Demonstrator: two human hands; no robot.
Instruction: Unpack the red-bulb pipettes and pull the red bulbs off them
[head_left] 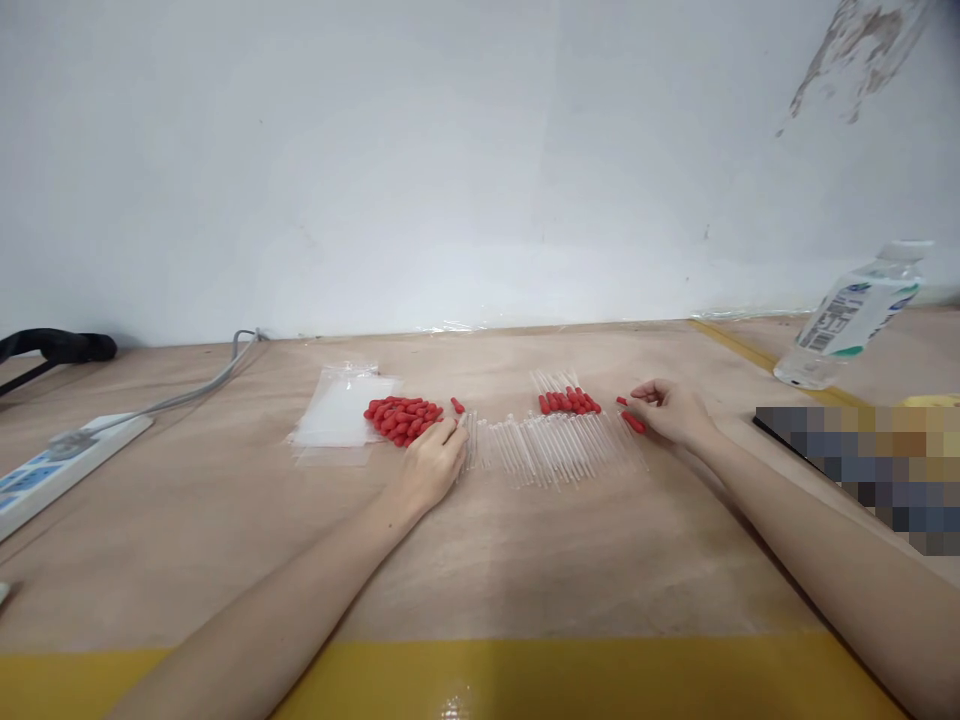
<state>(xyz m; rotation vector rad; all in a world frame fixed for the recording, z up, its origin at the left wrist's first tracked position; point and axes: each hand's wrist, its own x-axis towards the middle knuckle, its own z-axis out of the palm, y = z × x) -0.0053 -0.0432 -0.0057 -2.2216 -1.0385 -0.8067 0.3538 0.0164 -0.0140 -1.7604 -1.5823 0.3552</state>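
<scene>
My left hand is closed at the left end of a row of clear dropper tubes; its fingertips hide whatever they grip. Behind it lies a heap of red rubber bulbs, with one loose red bulb just to the right. My right hand pinches thumb and fingers together around a small red rubber bulb, partly hidden. Below its fingertips is another red bulb. Between the hands, several droppers with red bulbs fitted lie side by side above the tube row.
Clear plastic zip bags are stacked left of the bulbs. A white power strip with a grey cable sits at far left. On the right are a tilted plastic bottle and a blurred-out flat object. A wall closes off the back.
</scene>
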